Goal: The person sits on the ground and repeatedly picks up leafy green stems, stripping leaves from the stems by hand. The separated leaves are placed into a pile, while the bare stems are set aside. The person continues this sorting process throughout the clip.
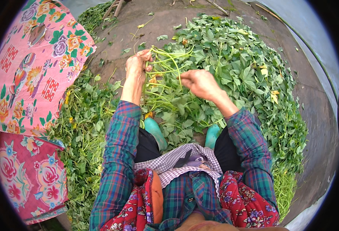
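Note:
My left hand (140,62) is closed on a leafy green vine (169,55), gripping it near its upper end. Several long pale-green stalks fan out from the vine to the right, and its lower leaves hang blurred above the ground. Level with those stalks, my right hand (201,83) has thumb and fingers drawn together, the fingertips beside a curved stalk. Motion blur hides whether they pinch it. Beyond both hands spreads a large heap of cut green leaves (244,69), with a few yellowed ones among them.
More vines and stalks (82,138) lie at my left, beside a pink floral cloth (42,75) and a red floral cloth (33,176). My teal boots (155,131) stand among leaves. A bundle of bare stalks (285,187) lies right. Wooden legs (116,8) rise from the concrete floor (140,17).

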A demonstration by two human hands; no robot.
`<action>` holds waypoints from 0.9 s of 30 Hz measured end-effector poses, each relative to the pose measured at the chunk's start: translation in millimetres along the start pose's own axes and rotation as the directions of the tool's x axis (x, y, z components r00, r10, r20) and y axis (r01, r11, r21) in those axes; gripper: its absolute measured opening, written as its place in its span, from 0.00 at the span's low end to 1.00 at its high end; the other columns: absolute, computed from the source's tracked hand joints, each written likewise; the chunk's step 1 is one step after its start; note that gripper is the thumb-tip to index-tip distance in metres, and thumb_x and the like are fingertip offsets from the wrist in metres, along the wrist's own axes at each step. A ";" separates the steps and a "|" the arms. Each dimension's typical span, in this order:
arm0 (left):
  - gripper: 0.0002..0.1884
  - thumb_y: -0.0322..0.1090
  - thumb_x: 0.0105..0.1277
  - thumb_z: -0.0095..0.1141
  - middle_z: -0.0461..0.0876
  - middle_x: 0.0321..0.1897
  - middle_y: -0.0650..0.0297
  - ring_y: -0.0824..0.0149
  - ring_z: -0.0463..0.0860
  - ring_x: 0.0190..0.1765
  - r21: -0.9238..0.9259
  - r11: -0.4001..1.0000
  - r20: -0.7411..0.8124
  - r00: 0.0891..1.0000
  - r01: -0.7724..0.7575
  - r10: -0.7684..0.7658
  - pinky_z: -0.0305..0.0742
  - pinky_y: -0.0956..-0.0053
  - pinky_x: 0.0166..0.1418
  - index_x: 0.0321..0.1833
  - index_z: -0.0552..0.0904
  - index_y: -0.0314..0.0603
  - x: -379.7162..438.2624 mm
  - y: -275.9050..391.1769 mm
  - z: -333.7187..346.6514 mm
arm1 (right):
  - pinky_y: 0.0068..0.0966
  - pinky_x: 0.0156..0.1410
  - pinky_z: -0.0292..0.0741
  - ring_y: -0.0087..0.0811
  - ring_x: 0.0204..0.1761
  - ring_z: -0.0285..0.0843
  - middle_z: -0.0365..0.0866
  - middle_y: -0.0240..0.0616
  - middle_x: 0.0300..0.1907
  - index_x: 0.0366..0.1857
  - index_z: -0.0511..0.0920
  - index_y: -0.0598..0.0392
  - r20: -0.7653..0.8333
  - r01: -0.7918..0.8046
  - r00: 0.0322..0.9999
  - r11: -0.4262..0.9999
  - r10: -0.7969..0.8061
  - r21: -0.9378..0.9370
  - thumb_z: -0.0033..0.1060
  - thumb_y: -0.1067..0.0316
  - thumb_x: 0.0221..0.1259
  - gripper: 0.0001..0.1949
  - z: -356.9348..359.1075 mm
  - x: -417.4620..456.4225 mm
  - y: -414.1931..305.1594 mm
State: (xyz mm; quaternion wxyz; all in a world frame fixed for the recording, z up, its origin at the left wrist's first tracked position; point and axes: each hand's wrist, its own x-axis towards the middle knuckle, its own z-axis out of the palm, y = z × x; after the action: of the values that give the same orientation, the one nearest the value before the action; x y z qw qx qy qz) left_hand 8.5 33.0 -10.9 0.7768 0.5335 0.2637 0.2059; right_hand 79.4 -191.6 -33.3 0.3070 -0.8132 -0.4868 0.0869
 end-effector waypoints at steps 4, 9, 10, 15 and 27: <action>0.16 0.24 0.64 0.53 0.78 0.30 0.63 0.72 0.75 0.29 -0.073 0.997 0.098 0.995 -0.003 0.010 0.66 0.80 0.27 0.55 0.75 0.28 -1.5 -3.4 13.0 | 0.38 0.51 0.76 0.46 0.47 0.80 0.82 0.46 0.45 0.64 0.70 0.40 0.163 0.033 0.985 0.995 -0.048 0.093 0.54 0.53 0.64 0.24 25.6 5.7 -10.2; 0.30 0.40 0.62 0.61 0.84 0.45 0.55 0.67 0.83 0.35 0.323 0.941 0.266 0.964 -0.097 0.008 0.74 0.74 0.38 0.63 0.70 0.30 -7.7 -6.1 29.0 | 0.29 0.48 0.76 0.30 0.39 0.82 0.84 0.40 0.42 0.55 0.74 0.63 0.279 -0.212 0.958 0.512 -0.057 0.832 0.55 0.68 0.64 0.17 50.1 18.0 -6.9; 0.34 0.45 0.60 0.64 0.84 0.45 0.54 0.63 0.83 0.43 0.450 0.877 0.201 0.976 -0.167 0.083 0.75 0.70 0.47 0.64 0.71 0.30 -13.0 -9.7 29.4 | 0.23 0.46 0.76 0.24 0.36 0.79 0.83 0.36 0.39 0.51 0.75 0.68 0.240 -0.216 0.971 0.481 0.012 0.850 0.56 0.72 0.64 0.14 44.2 21.5 -7.9; 0.25 0.49 0.61 0.63 0.86 0.38 0.56 0.67 0.81 0.45 0.579 0.795 0.422 0.901 -0.181 -0.102 0.71 0.69 0.57 0.47 0.83 0.29 -23.5 -18.5 29.8 | 0.22 0.40 0.79 0.23 0.32 0.80 0.81 0.32 0.32 0.50 0.76 0.62 0.177 -0.229 0.971 0.429 0.159 0.874 0.53 0.63 0.68 0.14 23.4 22.9 16.7; 0.15 0.41 0.66 0.59 0.69 0.14 0.71 0.77 0.65 0.15 0.369 0.927 0.120 0.993 -0.060 0.017 0.65 0.79 0.17 0.39 0.83 0.31 -16.1 -24.6 17.1 | 0.15 0.28 0.68 0.17 0.26 0.73 0.82 0.32 0.31 0.45 0.78 0.61 0.411 -0.399 0.908 0.466 0.081 0.790 0.57 0.61 0.65 0.14 7.9 -0.8 -1.0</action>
State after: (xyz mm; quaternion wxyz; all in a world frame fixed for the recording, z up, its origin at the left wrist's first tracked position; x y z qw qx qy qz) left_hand 7.7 2.5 -25.9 0.6711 0.6871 0.2425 0.1365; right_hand 74.8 -188.6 -39.1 0.5716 -0.5871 -0.2994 0.4888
